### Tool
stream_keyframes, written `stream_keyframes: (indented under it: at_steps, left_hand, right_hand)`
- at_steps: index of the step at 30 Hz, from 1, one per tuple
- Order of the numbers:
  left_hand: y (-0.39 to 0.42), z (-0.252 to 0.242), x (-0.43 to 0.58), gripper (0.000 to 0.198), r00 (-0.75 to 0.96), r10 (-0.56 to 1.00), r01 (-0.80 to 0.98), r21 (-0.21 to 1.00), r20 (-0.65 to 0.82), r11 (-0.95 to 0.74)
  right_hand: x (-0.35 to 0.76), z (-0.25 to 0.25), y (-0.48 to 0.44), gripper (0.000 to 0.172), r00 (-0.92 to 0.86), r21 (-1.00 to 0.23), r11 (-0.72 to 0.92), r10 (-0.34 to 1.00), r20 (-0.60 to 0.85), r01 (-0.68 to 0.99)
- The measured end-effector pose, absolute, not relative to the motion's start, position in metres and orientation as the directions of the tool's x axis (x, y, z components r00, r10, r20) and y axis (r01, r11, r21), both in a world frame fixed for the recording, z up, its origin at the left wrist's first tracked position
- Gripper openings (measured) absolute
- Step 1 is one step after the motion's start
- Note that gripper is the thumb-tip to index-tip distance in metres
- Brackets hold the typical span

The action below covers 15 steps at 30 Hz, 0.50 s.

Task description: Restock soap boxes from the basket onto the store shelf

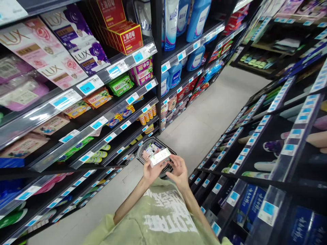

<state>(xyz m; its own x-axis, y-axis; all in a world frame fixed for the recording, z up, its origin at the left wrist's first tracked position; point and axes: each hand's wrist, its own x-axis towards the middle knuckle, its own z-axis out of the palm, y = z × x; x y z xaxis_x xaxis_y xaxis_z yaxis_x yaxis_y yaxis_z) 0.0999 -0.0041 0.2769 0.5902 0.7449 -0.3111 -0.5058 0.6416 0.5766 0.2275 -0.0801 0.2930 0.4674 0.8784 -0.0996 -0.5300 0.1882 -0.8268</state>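
Note:
A small white box (159,157) with faint print rests in my left hand (152,173), whose fingers close round its lower edge. Just right of the box, my right hand (178,170) is held with fingers curved and apart; its fingertips are near the box's right end, and I cannot tell whether they touch it. Beneath both hands sits a dark shopping basket (140,149) with several packaged items inside, partly hidden by the box and hands.
Shelves of soap boxes (61,73) line the left, edged with price tags. Farther along stand blue bottles (176,75). Slippers and blue boxes (251,204) fill the right-hand shelves. A pale floor aisle (201,112) runs ahead between them toward another rack (258,61).

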Motion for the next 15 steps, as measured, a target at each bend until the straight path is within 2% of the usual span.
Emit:
stream_keyframes:
  at_steps: [6,15]
  left_hand:
    - [-0.017,0.271,0.093,0.091,0.592,0.753,-0.490,0.613,-0.288,0.619]
    - [-0.034,0.282,0.075,0.105,0.479,0.855,-0.559,0.681,-0.201,0.473]
  right_hand:
    - [0.222,0.283,-0.084,0.097,0.458,-0.855,0.169,0.885,-0.088,-0.491]
    - [0.208,0.282,-0.089,0.099,0.346,-0.885,0.038,0.927,-0.141,-0.464]
